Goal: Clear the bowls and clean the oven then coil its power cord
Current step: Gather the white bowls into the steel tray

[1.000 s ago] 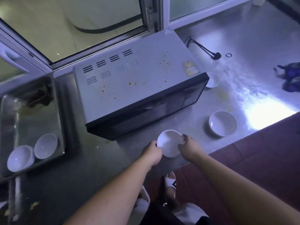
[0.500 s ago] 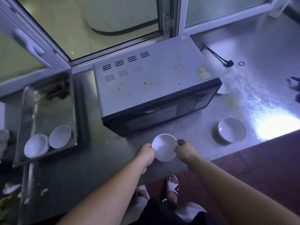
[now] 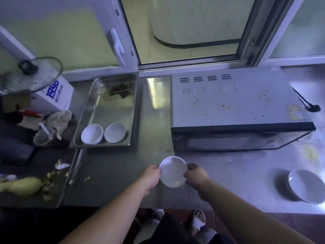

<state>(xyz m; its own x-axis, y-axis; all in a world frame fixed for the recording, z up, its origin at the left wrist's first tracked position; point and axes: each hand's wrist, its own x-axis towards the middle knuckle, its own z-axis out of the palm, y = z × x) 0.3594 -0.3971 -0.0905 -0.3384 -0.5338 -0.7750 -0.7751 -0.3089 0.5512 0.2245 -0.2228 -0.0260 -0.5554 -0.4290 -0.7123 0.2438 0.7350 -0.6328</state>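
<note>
Left grip (image 3: 150,177): I am pinching the left rim of the small bowl (image 3: 173,171).
Right grip (image 3: 195,176): I am pinching its right rim.
Small bowl: I am holding it above the worktop (image 3: 112,176), in front of the oven (image 3: 237,110).
Tray (image 3: 112,110): it is carrying two bowls (image 3: 103,133).

White bowls (image 3: 173,171) — 4: two in the tray (image 3: 112,110), one held, one at right
Metal tray — 1
Oven (image 3: 235,103) — 1
Power cord (image 3: 306,104) — 1
Glass lid (image 3: 33,74) — 1
Hands — 2
</note>
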